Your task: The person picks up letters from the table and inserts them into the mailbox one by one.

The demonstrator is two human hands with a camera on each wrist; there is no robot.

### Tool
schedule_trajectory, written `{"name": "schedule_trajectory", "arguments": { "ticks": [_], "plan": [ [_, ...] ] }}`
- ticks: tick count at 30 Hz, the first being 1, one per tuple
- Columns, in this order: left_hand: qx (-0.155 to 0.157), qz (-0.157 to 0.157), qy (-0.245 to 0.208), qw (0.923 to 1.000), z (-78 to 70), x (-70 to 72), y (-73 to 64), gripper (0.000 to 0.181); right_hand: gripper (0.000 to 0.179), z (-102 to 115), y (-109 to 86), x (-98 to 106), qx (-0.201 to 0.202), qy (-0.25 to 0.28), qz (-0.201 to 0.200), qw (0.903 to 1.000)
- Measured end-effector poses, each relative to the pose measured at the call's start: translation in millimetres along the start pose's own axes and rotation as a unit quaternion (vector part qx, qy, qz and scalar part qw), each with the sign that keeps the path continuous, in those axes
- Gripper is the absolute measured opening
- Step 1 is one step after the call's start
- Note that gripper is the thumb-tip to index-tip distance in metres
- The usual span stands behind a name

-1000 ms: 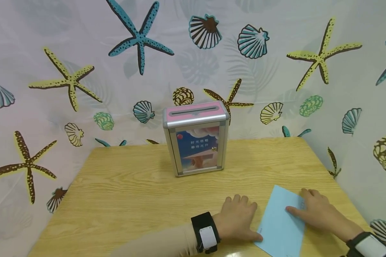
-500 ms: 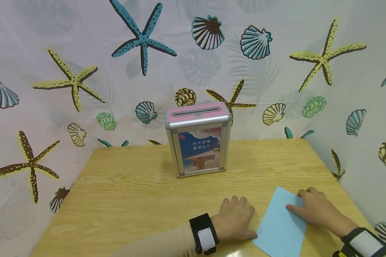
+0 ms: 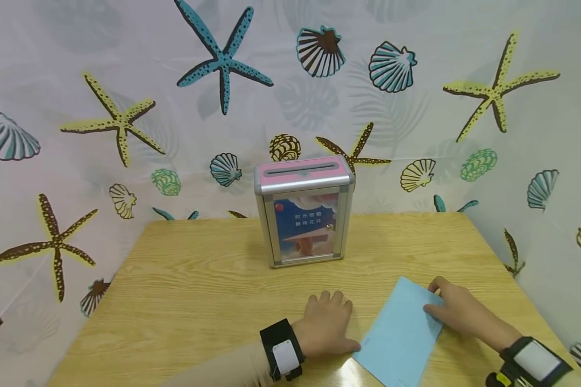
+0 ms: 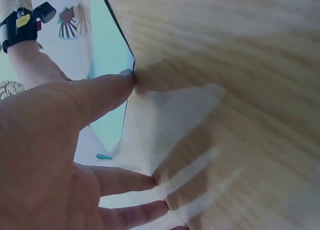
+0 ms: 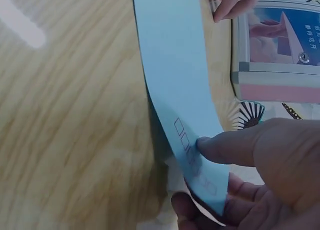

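A light blue envelope [image 3: 399, 333] lies on the front right of the table, a row of small red boxes printed near one end in the right wrist view. My right hand [image 3: 457, 309] pinches that end, thumb on top [image 5: 225, 147] and fingers underneath, and the end is bent up off the wood. My left hand [image 3: 325, 325] rests with spread fingers on the table, left of the envelope. Its thumb tip [image 4: 125, 79] is right at the envelope's near left corner. Behind both hands stands a silver-framed letter box [image 3: 305, 215] with a pink slotted top.
The wooden table [image 3: 193, 290] reaches back to a hanging cloth [image 3: 252, 123] printed with starfish and shells. The letter box stands at the table's middle back, its keyhole side facing me. Black bands with white devices circle both wrists.
The envelope and both hands have shifted left across the table. My right fingers have curled under the envelope's end, and my left thumb has slid from over the corner to its edge.
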State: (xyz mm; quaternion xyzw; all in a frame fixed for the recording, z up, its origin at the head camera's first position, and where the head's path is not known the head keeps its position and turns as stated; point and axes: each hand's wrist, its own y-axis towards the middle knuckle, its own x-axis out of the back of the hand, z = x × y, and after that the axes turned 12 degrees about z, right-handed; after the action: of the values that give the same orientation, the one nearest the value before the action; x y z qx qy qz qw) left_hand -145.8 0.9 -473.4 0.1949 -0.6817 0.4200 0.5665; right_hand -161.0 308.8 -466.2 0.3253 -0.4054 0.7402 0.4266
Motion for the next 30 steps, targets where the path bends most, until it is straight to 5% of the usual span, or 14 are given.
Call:
{"name": "schedule_trajectory", "arguments": {
  "ticks": [10,17,23,30],
  "plan": [
    [0.046,0.0,-0.048,0.9978,30.6,-3.9,-12.0,0.084,0.02,31.5,14.5,7.1,0.093,0.017,-0.029,0.9951],
    [0.025,-0.027,-0.115,0.9926,49.7,-2.2,-11.8,0.063,0.005,57.7,28.5,10.5,0.164,0.033,-0.062,0.9839],
    [-0.042,-0.092,-0.25,0.963,64.4,1.6,-10.1,0.015,0.005,82.4,34.4,18.0,0.197,0.049,-0.085,0.9756],
    [-0.056,-0.163,-0.298,0.939,77.1,6.7,-19.5,0.004,0.014,101.4,37.6,27.0,0.202,0.092,-0.095,0.9704]
  ]
}}
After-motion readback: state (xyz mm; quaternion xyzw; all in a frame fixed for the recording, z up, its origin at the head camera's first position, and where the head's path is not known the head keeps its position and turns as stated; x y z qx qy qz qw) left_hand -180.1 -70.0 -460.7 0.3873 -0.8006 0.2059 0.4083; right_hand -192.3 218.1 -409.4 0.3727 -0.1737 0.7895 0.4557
